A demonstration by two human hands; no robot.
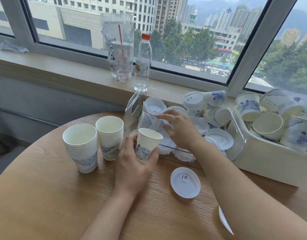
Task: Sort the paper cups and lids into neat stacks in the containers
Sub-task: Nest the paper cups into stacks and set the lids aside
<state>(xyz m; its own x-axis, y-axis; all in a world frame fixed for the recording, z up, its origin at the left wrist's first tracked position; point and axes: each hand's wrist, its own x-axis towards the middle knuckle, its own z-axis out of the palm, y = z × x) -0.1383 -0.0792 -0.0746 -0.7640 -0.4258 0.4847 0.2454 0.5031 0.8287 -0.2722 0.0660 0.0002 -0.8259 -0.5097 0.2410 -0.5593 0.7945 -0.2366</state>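
Your left hand (137, 163) gripped a cup (148, 146) while your right hand (179, 128), fingers loose, reached toward twelve o'clock into the clear bin (132, 111), risking toppling piled lids (219, 138).

Just left of the left hand (132, 163) two cup stacks (95, 142) stand close together and block a sideways pass, while bare desk (45, 196) lies open nearer the person. Right of it a loose lid (185, 182) lies on the wood. Beyond both hands the clear bin (132, 110), heaped with lids, walls off the windowsill.
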